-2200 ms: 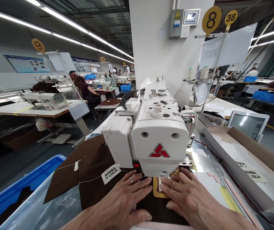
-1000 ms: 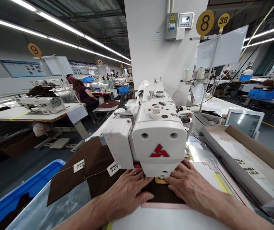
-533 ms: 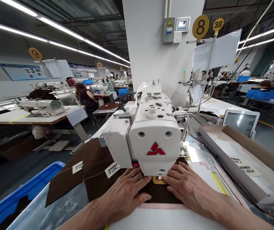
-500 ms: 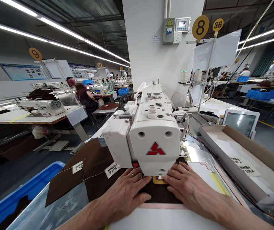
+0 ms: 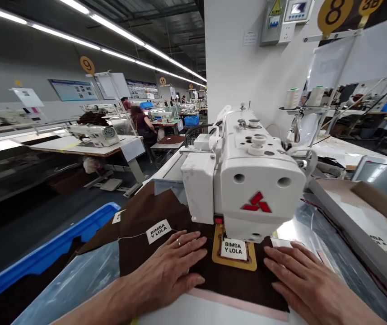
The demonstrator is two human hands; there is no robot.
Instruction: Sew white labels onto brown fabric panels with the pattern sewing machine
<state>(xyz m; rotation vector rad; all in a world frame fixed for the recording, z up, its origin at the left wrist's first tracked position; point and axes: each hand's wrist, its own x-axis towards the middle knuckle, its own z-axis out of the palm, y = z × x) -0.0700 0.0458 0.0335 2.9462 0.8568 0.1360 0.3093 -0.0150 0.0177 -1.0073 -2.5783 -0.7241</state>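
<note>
My left hand [image 5: 168, 266] lies flat, fingers spread, on a dark brown fabric piece [image 5: 223, 282] under the head of a white sewing machine [image 5: 250, 180]. My right hand [image 5: 300, 277] rests flat on the fabric's right edge. Between the hands, a white "BIMBA Y LOLA" label [image 5: 233, 248] sits inside a yellow rectangular frame [image 5: 217, 257] below the needle. A second white label [image 5: 158, 231] is stitched on brown fabric to the left, joined by a thread.
A blue bin [image 5: 54, 250] stands at the left. A long cardboard tray [image 5: 366, 225] with more labels lies at the right, beside a grey screen [image 5: 383, 176]. Thread cones [image 5: 293, 97] stand behind the machine. Other sewing tables and a seated person [image 5: 144, 126] are at the back left.
My hands have drawn back and apart from under the machine head, uncovering the label in its yellow frame. The view has shifted left and closer.
</note>
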